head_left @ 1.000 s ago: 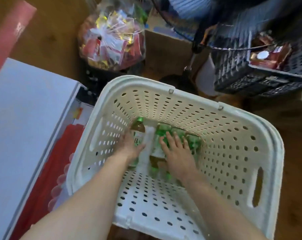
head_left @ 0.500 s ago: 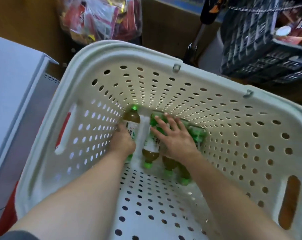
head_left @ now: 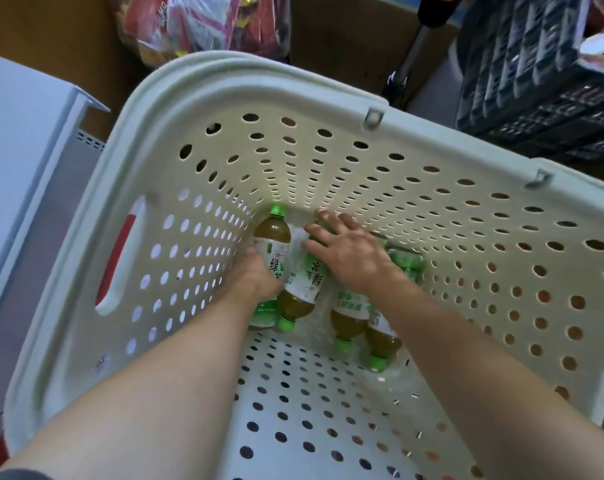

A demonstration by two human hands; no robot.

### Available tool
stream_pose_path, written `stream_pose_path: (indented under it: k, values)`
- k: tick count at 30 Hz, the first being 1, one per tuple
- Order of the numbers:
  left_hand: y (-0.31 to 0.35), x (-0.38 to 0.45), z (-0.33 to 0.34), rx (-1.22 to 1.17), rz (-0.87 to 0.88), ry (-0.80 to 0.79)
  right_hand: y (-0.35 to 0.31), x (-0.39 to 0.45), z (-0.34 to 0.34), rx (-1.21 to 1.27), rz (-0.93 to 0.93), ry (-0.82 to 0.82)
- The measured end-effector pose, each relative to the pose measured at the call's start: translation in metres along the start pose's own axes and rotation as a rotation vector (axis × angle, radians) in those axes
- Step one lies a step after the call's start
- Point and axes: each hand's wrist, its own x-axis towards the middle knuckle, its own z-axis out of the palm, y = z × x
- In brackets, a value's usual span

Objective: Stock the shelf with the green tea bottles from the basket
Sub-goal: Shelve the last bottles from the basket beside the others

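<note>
Both arms are reaching deep into the basket (head_left: 96, 216), where the bottles (head_left: 349, 308) are lying on their sides against the far wall. The left hand (head_left: 259, 278) is curling round one bottle (head_left: 272, 244), seemingly gripping it. The right hand (head_left: 352, 251) is lying flat with fingers spread over the next, not yet closing. Best to close fully on each body, then lift straight up, clear of the rim.

Both arms reach deep into the white basket (head_left: 245, 74). The left hand (head_left: 259, 277) grips an upright tea bottle (head_left: 272, 237); the right hand (head_left: 349, 252) lies spread over bottles (head_left: 350, 317) lying flat.
</note>
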Motion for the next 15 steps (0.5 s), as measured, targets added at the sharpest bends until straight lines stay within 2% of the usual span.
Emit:
stream_pose_path:
  k: [3,10,15]
  values:
    - [-0.001,0.0,-0.003,-0.009,0.006,-0.011,0.0,0.002,-0.002,0.015,0.042,-0.079]
    - [0.001,-0.027,-0.024,-0.053,0.074,-0.093,-0.006,-0.016,-0.021,-0.058,0.053,0.033]
    - [0.007,-0.074,-0.062,-0.149,0.142,-0.203,0.0,-0.065,-0.067,-0.062,0.096,0.081]
